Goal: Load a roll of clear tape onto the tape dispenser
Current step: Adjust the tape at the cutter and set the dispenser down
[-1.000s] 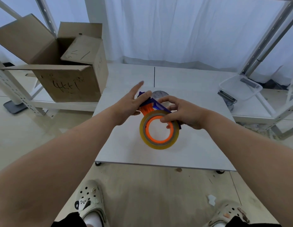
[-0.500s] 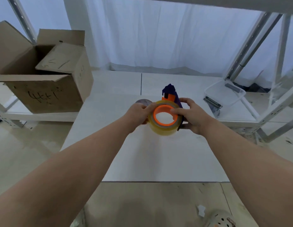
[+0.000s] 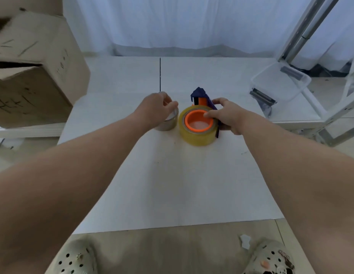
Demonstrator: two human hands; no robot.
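The tape [image 3: 196,138] sits on the dispenser [image 3: 200,94], ringed round its orange hub [image 3: 189,123]; the two lie flat on the table [image 3: 172,184], in its far half, just right of the seam, with the hub's opening facing up and the dispenser's dark blue frame rising at the far side; the right hand [image 3: 228,116] pinches the dispenser from the right, thumb on the hub's rim, the other fingers curled on the blue frame behind the roll; the left hand [image 3: 154,109] is just left of the tape, fingers curled over the top of a grey roll [image 3: 167,124] that stands on the table beside the tape; a cardboard box [image 3: 33,76] stands off the table's left edge, and a clear tub [image 3: 279,84] off its far right corner
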